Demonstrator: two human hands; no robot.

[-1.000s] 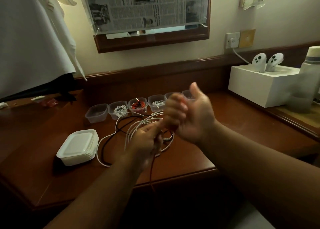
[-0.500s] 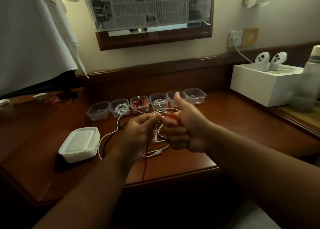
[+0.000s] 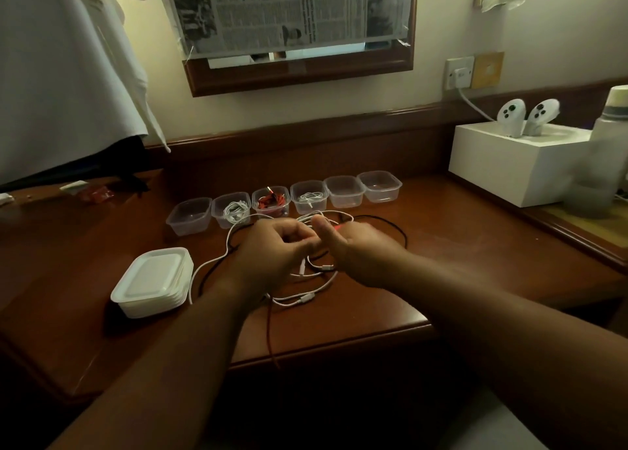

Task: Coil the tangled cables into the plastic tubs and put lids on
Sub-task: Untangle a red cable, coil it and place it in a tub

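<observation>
A tangle of white cables (image 3: 306, 296) and a black cable (image 3: 390, 223) lies on the dark wooden desk (image 3: 475, 245), in front of a row of six clear plastic tubs (image 3: 379, 186); a thin red cable (image 3: 270, 334) hangs over the desk's front edge. Three middle tubs already hold coiled cable, two white and one red. The left hand (image 3: 272, 255) is above the tangle with fingers curled in, apparently on a cable. The right hand (image 3: 360, 252) is just beside it, thumb up, fingers curled round something red. A stack of white lids (image 3: 153, 281) sits to the left. Behind, a wood-framed mirror (image 3: 299, 72) covered with newspaper hangs on the cream wall; a white box (image 3: 516, 164) stands at the right.
</observation>
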